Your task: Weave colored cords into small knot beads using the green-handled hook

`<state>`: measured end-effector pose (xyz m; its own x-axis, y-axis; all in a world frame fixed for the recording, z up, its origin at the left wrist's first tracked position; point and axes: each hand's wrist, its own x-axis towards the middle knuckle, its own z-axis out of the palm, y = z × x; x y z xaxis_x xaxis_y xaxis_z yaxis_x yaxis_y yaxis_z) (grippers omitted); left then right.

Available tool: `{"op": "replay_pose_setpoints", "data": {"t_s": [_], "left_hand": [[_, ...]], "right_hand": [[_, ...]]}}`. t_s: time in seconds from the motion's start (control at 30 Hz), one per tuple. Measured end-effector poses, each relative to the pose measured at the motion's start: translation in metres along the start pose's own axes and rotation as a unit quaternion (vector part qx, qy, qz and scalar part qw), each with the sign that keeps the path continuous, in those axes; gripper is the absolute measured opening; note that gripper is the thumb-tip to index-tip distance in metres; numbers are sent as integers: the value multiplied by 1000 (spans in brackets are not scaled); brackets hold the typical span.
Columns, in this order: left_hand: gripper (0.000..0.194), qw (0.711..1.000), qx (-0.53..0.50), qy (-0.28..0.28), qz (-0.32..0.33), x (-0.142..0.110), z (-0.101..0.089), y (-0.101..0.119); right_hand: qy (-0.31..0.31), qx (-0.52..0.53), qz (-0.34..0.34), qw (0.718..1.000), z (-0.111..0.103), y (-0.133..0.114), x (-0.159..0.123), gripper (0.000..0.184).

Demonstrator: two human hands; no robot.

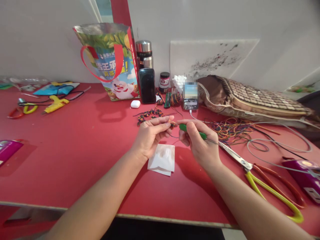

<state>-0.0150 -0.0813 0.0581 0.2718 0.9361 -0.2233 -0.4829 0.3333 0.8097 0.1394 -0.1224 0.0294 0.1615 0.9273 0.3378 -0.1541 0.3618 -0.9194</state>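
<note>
- Head view: your left hand (pixel 153 131) pinched the yarnwork (pixel 172 125) between the tabletop's (pixel 87 150) near and far edges.
- Your right hand (pixel 203 143) was closed around the green tool (pixel 183 127).
- Slackened tension could have unravelled it.

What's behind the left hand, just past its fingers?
A knobbly multicoloured yarn strand curves on the red tabletop beyond the left hand. Anything directly behind the hand is covered, so whether the strand joins the small yarn piece in its fingers can't be seen.
</note>
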Motion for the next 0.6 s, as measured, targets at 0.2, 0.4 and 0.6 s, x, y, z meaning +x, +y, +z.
{"op": "replay_pose_setpoints", "data": {"t_s": [0.2,0.4,0.6], "left_hand": [[31,999,1,-15,39,0,0,-4],[42,992,60,-20,113,-4,1,-9],[47,987,87,-3,138,-9,7,-14]], "right_hand": [[6,30,-7,999,-1,1,-2,29],[27,16,-13,999,2,-1,-2,31],[31,-123,-107,986,2,-3,-6,24]]}}
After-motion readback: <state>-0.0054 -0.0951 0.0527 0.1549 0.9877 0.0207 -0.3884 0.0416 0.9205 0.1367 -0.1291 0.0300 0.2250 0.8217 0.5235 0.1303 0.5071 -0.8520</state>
